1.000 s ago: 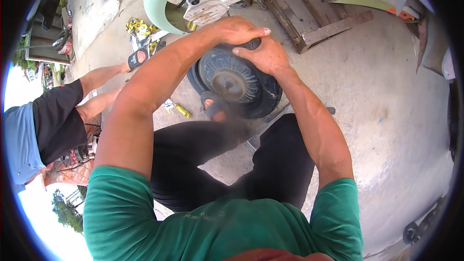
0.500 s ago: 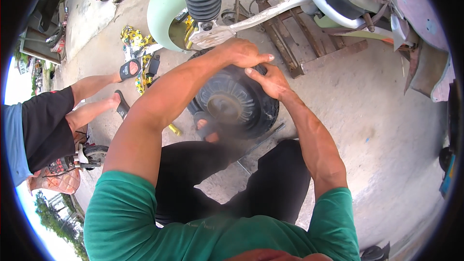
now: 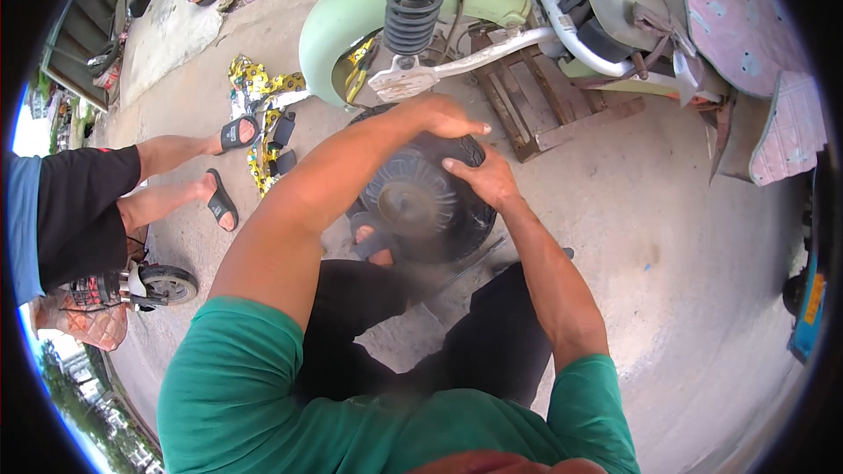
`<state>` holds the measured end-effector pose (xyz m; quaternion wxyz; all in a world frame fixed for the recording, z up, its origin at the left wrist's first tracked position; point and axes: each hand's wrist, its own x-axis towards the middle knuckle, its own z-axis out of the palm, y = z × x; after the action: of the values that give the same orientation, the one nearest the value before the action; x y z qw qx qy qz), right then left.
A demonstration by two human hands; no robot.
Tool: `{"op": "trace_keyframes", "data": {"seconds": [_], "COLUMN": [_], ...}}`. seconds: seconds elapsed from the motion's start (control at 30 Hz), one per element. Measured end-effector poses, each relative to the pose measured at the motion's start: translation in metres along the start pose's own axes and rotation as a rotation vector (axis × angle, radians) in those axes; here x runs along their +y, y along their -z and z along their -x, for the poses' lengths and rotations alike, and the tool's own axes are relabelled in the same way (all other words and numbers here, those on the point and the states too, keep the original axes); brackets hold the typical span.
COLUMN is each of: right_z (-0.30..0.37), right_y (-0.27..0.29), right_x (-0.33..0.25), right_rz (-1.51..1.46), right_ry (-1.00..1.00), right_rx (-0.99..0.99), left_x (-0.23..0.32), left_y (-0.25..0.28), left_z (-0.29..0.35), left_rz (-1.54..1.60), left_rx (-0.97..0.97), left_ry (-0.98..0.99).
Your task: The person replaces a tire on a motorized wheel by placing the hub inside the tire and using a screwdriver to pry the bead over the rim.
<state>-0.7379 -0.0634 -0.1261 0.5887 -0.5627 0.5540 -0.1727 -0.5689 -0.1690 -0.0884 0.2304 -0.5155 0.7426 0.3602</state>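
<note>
The left hand [image 3: 446,114] meets the far edge of the wheel [image 3: 408,199], near the green fender [image 3: 334,22]. The right hand [image 3: 490,178] sits slightly farther from it than before, suggesting an adjusted hold; I cannot tell how closed either grip is.

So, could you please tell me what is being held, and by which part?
The left hand and right hand appear to hold the wheel's black tyre by its far edge, though the exact grip is hidden.

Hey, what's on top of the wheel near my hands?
Your left hand and right hand are at the far edge of the wheel. Its hub shows; tire beneath hands and left forearm is hidden.
</note>
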Motion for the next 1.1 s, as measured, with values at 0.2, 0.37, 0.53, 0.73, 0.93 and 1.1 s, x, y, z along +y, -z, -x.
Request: {"op": "trace_keyframes", "data": {"seconds": [0.2, 0.37, 0.53, 0.73, 0.93, 1.1], "right_z": [-0.005, -0.019, -0.006, -0.014, -0.018, -0.019], "right_y": [-0.011, -0.025, -0.018, -0.024, -0.016, -0.01], "right_x": [0.013, 0.029, 0.021, 0.03, 0.056, 0.058], "right_rz": [0.003, 0.024, 0.092, 0.003, 0.04, -0.039], "right_ry": [0.081, 0.227, 0.185, 0.176, 0.07, 0.046], "right_rx": [0.12, 0.12, 0.153, 0.048, 0.104, 0.09], "left_x": [0.002, -0.042, -0.076, -0.218, -0.297, -0.31], "left_y": [-0.002, -0.049, -0.125, -0.331, -0.38, -0.376], "left_z": [0.027, 0.064, 0.18, 0.229, 0.228, 0.204], "left_rz": [-0.039, -0.063, 0.298, 0.45, 0.708, 0.695], "left_rx": [0.171, 0.723, 0.983, 0.985, 0.873, 0.794], "left_ry": [-0.073, -0.56, -0.512, 0.802, 1.342, 1.395]}}
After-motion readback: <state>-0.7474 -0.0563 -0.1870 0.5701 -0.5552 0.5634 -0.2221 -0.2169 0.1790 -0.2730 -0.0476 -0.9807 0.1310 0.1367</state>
